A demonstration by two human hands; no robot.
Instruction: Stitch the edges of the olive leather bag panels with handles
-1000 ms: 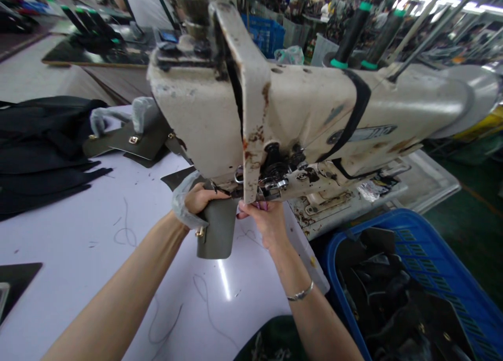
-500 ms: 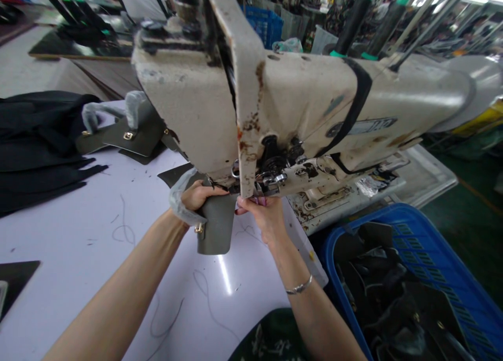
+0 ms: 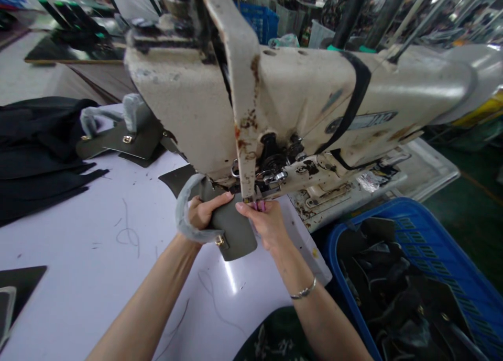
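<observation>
An olive-grey leather bag flap [image 3: 234, 234] with a small gold clasp [image 3: 220, 240] hangs below the presser foot [image 3: 251, 196] of a worn, rust-marked cream industrial sewing machine [image 3: 298, 94]. My left hand [image 3: 204, 212] grips the flap's left side, and a grey foam-wrapped strap [image 3: 184, 214] curls around that hand. My right hand [image 3: 261, 220] pinches the flap's right edge close to the foot. The stitching point is hidden behind the machine's casting and my fingers.
A second olive flap [image 3: 131, 143] with a foam-wrapped strap lies behind the machine on the white table [image 3: 78, 235]. Black leather pieces [image 3: 39, 146] are piled at the left. A blue plastic crate [image 3: 346, 230] of dark pieces stands at the lower right.
The flap has swung to the right and tilted, with my left hand moving right along with it. The foam-wrapped strap now shows more around that hand.
</observation>
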